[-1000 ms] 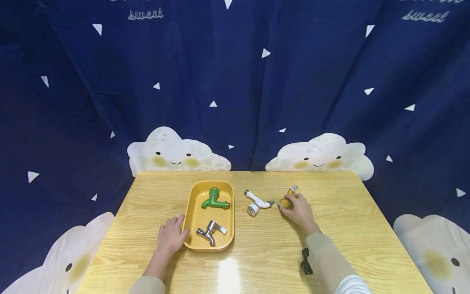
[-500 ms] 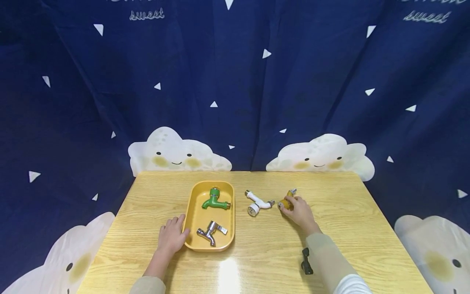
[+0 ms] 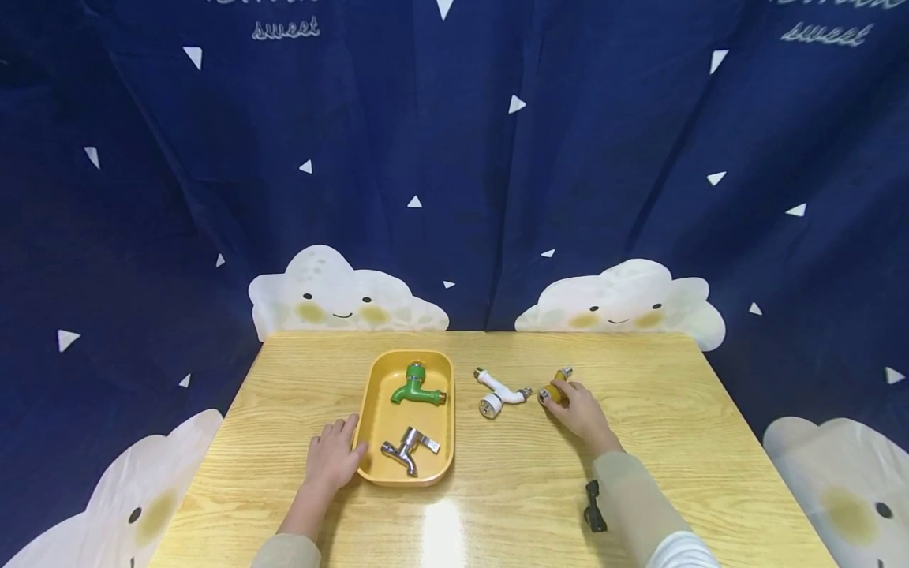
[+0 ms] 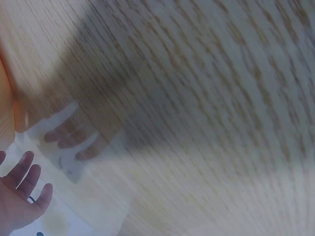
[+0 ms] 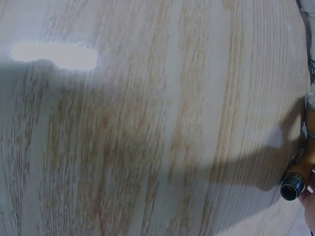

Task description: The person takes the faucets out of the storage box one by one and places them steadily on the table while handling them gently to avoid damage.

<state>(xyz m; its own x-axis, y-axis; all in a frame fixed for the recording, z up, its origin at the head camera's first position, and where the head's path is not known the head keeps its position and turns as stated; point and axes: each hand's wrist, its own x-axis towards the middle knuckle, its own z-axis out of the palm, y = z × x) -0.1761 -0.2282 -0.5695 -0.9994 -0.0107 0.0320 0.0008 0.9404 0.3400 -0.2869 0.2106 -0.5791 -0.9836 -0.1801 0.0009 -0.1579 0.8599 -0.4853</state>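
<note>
Currently, the right hand (image 3: pixel 584 416) is gripping the yellow faucet (image 3: pixel 557 388) between thumb and fingers, just right of the white faucet (image 3: pixel 504 394) on the wooden table (image 3: pixel 525 465); the yellow faucet's far metal end is sitting slightly nearer than a second ago, while the hand is keeping almost the same position; judging from this, the work is involving a small turn or lowering of the part rather than a transfer, the yellow faucet lying outside the yellow tray (image 3: pixel 419 420); whether the tabletop is bearing its full weight, the views are not showing. In the right wrist view, its dark, ringed open end is pointing partly toward the camera. Meanwhile, the left hand (image 3: pixel 332 451) is resting against the tray's left rim with relaxed, loosely extended fingers, gripping no faucet; the green faucet (image 3: pixel 415 390) is occupying the tray's far end, the chrome faucet (image 3: pixel 408 450) its near end; a black fitting (image 3: pixel 594 513) is lying at the near right, beside the right sleeve (image 3: pixel 642 501).
</note>
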